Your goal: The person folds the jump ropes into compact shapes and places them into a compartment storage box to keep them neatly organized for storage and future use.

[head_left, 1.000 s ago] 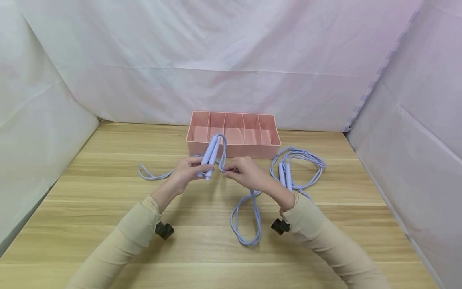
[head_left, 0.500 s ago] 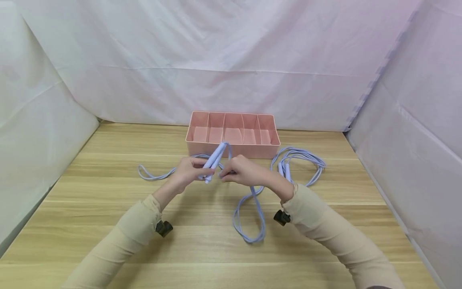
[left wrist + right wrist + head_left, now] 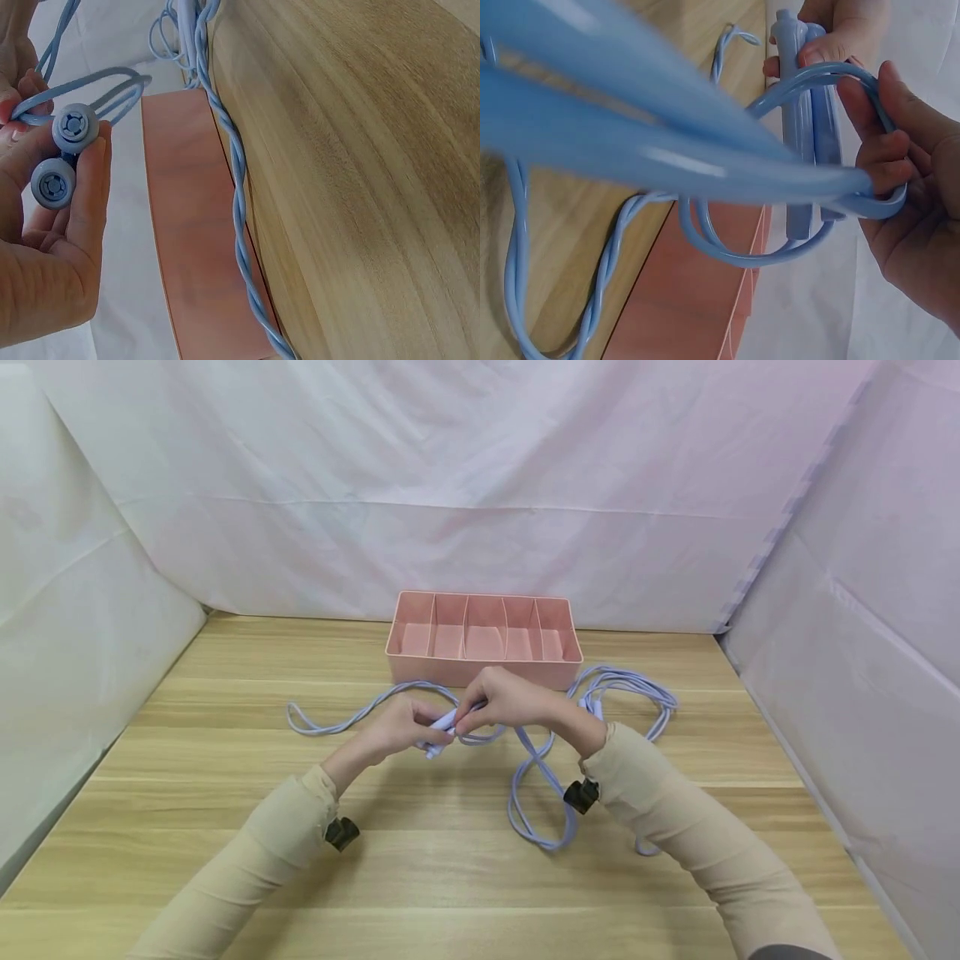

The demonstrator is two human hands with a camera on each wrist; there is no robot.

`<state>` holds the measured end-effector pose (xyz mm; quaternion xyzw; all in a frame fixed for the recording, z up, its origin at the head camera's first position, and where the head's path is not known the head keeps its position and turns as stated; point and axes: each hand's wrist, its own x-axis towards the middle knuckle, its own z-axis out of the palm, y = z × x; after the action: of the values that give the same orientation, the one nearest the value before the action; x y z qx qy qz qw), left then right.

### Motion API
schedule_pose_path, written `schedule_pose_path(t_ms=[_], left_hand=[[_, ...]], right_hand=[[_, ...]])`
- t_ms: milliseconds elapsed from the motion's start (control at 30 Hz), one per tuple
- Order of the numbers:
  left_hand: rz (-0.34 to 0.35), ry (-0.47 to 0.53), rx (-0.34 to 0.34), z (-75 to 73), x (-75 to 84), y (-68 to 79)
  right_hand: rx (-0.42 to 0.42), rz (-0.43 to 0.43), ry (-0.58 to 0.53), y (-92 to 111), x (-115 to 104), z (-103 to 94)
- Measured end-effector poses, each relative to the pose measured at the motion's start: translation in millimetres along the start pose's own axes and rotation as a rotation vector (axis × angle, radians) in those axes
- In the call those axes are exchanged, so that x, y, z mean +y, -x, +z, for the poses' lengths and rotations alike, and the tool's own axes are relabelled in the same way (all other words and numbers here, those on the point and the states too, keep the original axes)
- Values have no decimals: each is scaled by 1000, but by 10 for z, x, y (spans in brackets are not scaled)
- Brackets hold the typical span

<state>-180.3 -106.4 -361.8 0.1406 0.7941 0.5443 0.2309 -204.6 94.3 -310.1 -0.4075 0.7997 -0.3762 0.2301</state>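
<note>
My left hand [image 3: 396, 727] holds the two light-blue handles of a jump rope [image 3: 796, 142] side by side. In the left wrist view the round ends of the handles [image 3: 75, 129] face the camera. My right hand [image 3: 510, 697] is right against the left one and pinches the doubled blue cord [image 3: 705, 165]. Seen from the right wrist, the cord bends in a loop across the handles and runs between the right fingers. Part of the cord [image 3: 337, 727] lies twisted on the table to the left, and another loop hangs below the right wrist.
Behind the hands stands a pink box [image 3: 480, 673] divided into several compartments. A second coiled blue jump rope [image 3: 652, 687] lies right of it, its handles partly hidden by the right arm. White cloth [image 3: 480, 510] encloses the wooden table [image 3: 420, 868].
The right hand has come up against the left hand and the handles, drawing the cord with it. The handles have tipped lower. The loop below the right wrist has shifted right.
</note>
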Motion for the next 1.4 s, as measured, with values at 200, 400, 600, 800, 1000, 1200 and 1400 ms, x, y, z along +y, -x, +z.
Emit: schedule_pose_path(t_ms=[200, 400, 600, 800, 1000, 1200, 1400], left_hand=[[37, -44, -74, -41, -11, 6], [86, -97, -160, -88, -49, 12], [147, -141, -200, -98, -50, 13], [212, -160, -249, -94, -25, 31], [235, -156, -296, -81, -12, 43], [227, -150, -237, -45, -25, 25], [240, -68, -211, -24, -66, 21]], right_hand=[[-38, 44, -64, -25, 16, -95], [-70, 49, -82, -59, 53, -154], [-94, 29, -149, -109, 80, -155], [-148, 29, -207, -117, 99, -190], [-145, 45, -262, -109, 120, -207], [-46, 89, -323, -109, 214, -95], [20, 134, -379, -87, 308, -26]])
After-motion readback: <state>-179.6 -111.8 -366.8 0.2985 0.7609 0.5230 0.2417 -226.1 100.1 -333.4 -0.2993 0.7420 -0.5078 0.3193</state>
